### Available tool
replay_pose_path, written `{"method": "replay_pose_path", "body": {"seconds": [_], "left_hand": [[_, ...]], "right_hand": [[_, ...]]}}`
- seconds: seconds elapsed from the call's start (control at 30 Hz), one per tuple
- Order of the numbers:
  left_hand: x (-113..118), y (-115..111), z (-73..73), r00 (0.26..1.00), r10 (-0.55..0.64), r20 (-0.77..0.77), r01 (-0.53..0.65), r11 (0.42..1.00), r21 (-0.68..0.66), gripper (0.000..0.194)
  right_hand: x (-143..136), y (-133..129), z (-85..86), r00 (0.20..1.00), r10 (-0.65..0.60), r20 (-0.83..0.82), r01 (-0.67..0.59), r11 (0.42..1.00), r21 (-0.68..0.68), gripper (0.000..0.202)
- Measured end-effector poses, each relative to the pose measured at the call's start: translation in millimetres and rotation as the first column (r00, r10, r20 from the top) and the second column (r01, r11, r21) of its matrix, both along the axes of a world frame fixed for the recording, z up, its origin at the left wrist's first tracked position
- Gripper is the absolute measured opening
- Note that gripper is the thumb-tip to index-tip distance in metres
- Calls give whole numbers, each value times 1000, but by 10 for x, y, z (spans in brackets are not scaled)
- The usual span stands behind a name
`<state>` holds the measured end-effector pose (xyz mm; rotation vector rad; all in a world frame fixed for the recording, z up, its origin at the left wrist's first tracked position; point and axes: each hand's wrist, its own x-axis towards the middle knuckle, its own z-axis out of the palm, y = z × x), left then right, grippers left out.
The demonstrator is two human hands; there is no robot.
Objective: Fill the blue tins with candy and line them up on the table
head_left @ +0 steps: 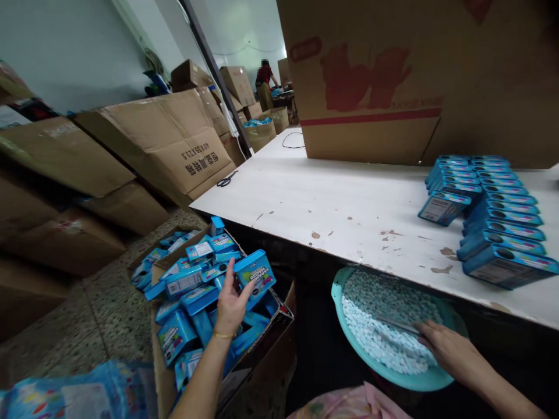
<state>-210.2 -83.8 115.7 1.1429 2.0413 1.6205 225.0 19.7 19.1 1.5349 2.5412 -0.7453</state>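
My left hand (232,305) grips a blue candy tin (257,276) between thumb and fingers. The tin is tilted above an open carton (286,314) heaped with similar blue tins (177,336). Over on the right, a teal basin (338,297) holds a mass of small pale blue and white candies (371,329). My right hand (448,346) is closed around the end of a long grey metal tool (398,326), blurred, which lies low over the candies. Whether it is a scoop is hard to see.
Blue tins stand in two rows (502,221) on the right of the white table (349,203). A large carton (371,81) stands behind them. Black scissors (227,178) lie at the table's left corner. Stacked cartons (166,145) fill the left. Far back, a person (264,81) bends over a table.
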Motion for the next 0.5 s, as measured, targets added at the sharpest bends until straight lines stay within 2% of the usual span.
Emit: {"method": "replay_pose_path", "body": {"seconds": [0.07,0.13,0.23,0.3,0.33,0.4,0.5], "left_hand": [[298,9,102,974,-86,207,78,996,47,73],[568,58,126,882,-130,454,138,990,16,65],[904,138,-24,649,-103,754,306,942,-135,53],[1078,140,-220,542,-65,838,428,879,-209,47],[1146,114,-328,522,-54,851,477,846,-239,44],[1232,9,-527,542,-57,838,556,772,-307,37],[1227,-228,-718,581,-147,801,682,626,-379,36]], "right_hand": [[31,-27,-51,998,42,40,-42,999,-7,32],[41,-52,-28,997,58,44,-57,998,-22,36],[33,-74,49,996,54,65,-53,998,-21,42],[40,-79,76,993,64,95,-64,998,-7,42],[53,-79,77,990,73,117,-74,997,4,41],[98,-77,57,981,72,180,-78,997,26,36],[147,-65,-20,972,20,234,-31,999,43,33]]}}
